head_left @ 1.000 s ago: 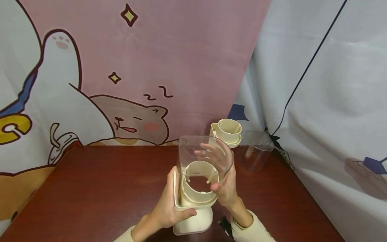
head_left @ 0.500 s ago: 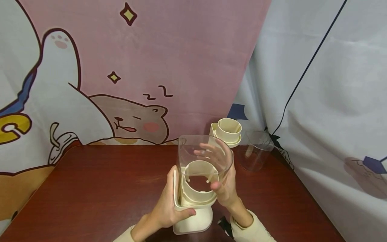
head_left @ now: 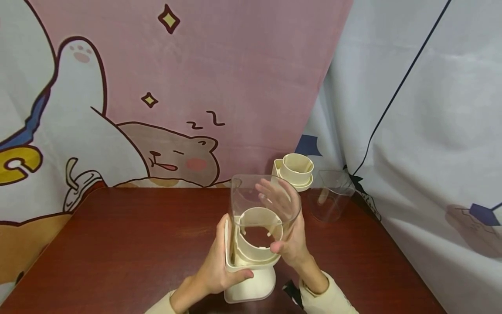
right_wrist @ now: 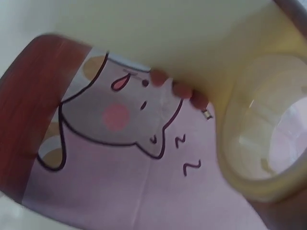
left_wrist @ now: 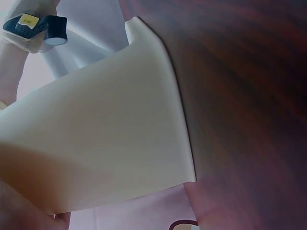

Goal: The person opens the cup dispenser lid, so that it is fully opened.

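Note:
A cream plastic stand with a ring-shaped collar stands upright near the table's front. Over the collar sits a clear plastic container, its open top facing up. My left hand grips the stand's left side, thumb across the front; in the right wrist view its fingertips show at the stand's edge. My right hand holds the container from the right, thumb in front, fingers behind the clear wall. The left wrist view shows the stand's broad smooth side, its foot close to the tabletop.
At the back right are a second cream stand with a round collar and a second clear container. A printed cloth hangs behind the brown table, and a pale cloth hangs on the right.
My right fingers have straightened and shifted slightly upward behind the clear container. The stand and my left hand have stayed nearly still.

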Motion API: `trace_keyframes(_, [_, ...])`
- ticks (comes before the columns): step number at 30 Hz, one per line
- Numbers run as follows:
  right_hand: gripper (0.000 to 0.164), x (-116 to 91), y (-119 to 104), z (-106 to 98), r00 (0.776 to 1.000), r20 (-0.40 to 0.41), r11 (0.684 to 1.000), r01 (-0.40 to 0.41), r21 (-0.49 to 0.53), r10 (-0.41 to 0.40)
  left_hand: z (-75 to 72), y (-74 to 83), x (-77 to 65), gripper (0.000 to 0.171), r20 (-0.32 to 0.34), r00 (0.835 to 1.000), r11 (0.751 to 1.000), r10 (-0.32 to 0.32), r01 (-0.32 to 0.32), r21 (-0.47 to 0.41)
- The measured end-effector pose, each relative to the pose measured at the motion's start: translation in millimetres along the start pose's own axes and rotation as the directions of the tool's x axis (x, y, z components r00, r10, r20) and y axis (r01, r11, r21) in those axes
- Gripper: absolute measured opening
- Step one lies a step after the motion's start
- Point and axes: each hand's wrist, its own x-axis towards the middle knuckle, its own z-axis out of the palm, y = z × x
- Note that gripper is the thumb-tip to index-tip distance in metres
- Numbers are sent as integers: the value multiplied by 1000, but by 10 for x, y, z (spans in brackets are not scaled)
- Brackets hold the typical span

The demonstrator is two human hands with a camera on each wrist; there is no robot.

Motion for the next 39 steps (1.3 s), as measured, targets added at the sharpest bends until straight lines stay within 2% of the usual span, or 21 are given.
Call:
trace_keyframes(4, [114,-6,37,-47,997,80,997,-12,72,6,0,-16,5,113,-3,1000,1000,-1,1,-5])
trace_keyframes(8, [113,-9,68,-65,993,121,995,-7,95,-5,6,-28,5,114,-6,1000,1000,7,-8,-10])
trace_keyframes(19, [108,-22,147,-45,995,88,995,49,81,-57,9,-38,-19,116,-17,1000,1000,8,-8,-14])
trace_keyframes(30, [98,-44,100,-1,999,40,996,1,89,-4,33,-43,-13,114,-49,998,999,50,-48,24])
trace_keyframes(35, [98,-47,85,10,1000,23,996,-14,84,12,22,-51,-16,115,-45,998,998,54,-53,28])
trace_keyframes(39, [98,-60,95,6,1000,9,998,3,70,-4,12,-59,-7,113,-33,999,999,39,-38,18])
